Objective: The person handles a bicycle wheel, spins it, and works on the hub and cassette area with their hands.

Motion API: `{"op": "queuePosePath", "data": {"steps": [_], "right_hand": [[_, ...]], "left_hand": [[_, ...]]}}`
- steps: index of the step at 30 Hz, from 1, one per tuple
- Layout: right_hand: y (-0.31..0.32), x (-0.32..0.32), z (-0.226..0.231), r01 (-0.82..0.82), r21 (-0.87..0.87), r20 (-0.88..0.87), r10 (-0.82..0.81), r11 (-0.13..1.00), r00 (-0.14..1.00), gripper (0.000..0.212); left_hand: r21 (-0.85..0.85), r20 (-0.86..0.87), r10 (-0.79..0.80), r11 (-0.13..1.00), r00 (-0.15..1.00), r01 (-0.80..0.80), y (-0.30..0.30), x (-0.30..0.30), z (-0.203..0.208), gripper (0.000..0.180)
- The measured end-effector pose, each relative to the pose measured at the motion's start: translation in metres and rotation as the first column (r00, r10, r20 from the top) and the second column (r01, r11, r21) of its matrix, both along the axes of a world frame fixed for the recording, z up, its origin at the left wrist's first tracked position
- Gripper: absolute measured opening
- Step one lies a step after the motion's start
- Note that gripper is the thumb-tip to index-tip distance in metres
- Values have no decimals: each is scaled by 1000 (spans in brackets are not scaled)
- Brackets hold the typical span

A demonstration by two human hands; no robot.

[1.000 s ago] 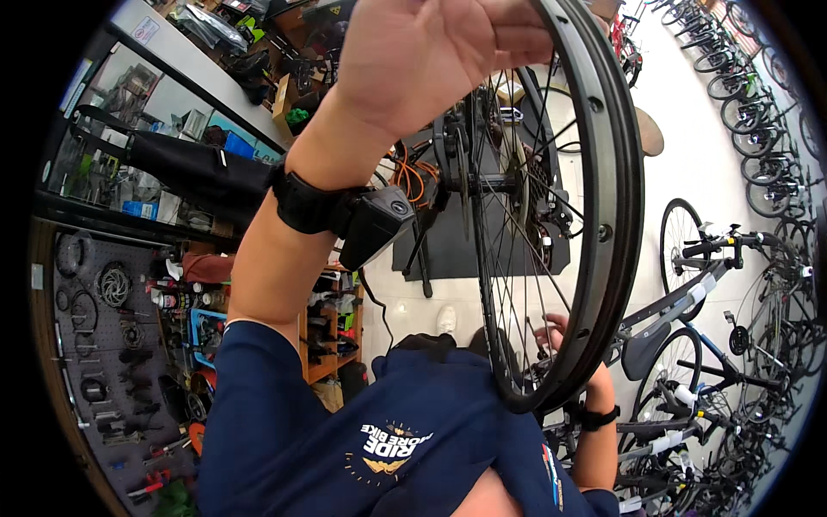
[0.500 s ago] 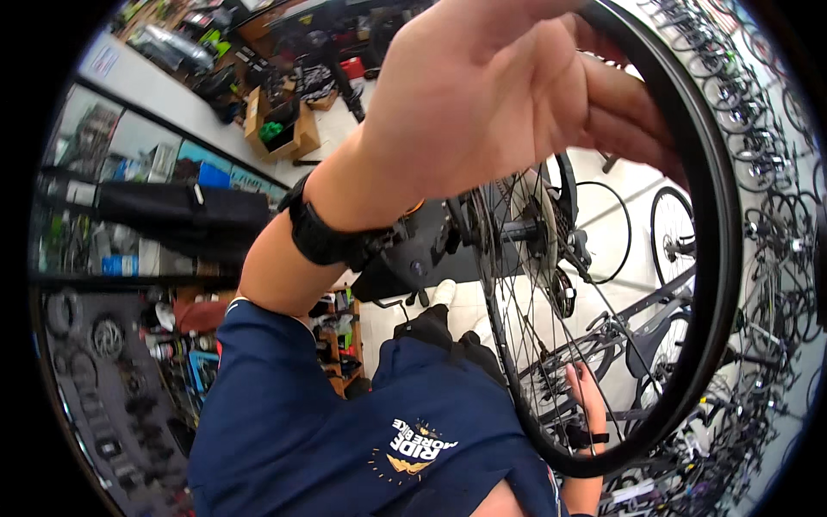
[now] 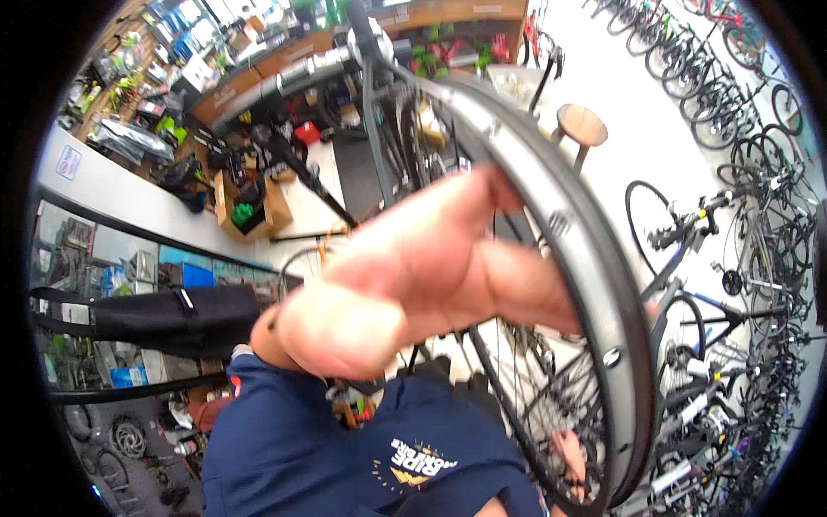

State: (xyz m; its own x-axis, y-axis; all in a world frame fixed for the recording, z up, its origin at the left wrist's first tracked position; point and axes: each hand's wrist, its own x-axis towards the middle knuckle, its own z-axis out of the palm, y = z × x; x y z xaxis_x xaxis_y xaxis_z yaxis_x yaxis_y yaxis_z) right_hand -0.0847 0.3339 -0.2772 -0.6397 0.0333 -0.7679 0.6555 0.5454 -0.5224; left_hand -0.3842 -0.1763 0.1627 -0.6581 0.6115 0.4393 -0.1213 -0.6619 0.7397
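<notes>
A large spoked bicycle wheel [image 3: 594, 289] stands tilted in front of me. Its rim shows a shiny grey band with small holes between dark edges. My left hand [image 3: 431, 267], palm toward me and blurred, is closed on the upper part of this rim, with its fingertips partly hidden by it. Lower down, my right hand [image 3: 567, 455] shows small through the spokes, near the bottom of the wheel. Its fingers look stretched upward, and I cannot tell whether they touch a spoke.
A dark bicycle frame [image 3: 370, 103] stands ahead beside a workbench. A round wooden stool [image 3: 581, 125] is beyond the wheel. Rows of bicycles [image 3: 732, 284] line the right side. A cardboard box [image 3: 274, 209] and a glass display case [image 3: 112, 267] are on the left.
The rim has turned, so its grey band with holes now shows. My left hand has come lower and left in view with it, and my right hand appears lower. The view has shifted, showing more of the shop ahead.
</notes>
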Motion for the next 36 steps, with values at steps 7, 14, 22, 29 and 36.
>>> {"op": "queuePosePath", "data": {"steps": [7, 14, 22, 29, 36], "right_hand": [[15, -12, -59, 194, 91, 191, -208, 977, 959, 44], [-15, -75, -49, 155, 79, 176, -167, 985, 970, 42], [-28, -100, -44, 148, 61, 169, -156, 987, 973, 40], [-28, -75, -40, 153, 23, 143, -154, 988, 978, 39], [-57, -82, 57, 298, -385, 79, -290, 874, 954, 36]], "left_hand": [[-67, 282, 92, 995, 955, -76, 6, 15, 22, 122], [-58, 341, 96, 995, 935, -81, 3, 22, 21, 128], [78, 220, -9, 997, 975, -8, 2, 20, 4, 118], [76, 304, 3, 997, 953, -28, 4, 25, 7, 117], [98, 145, 85, 990, 986, -100, 1, 24, 4, 120]]}}
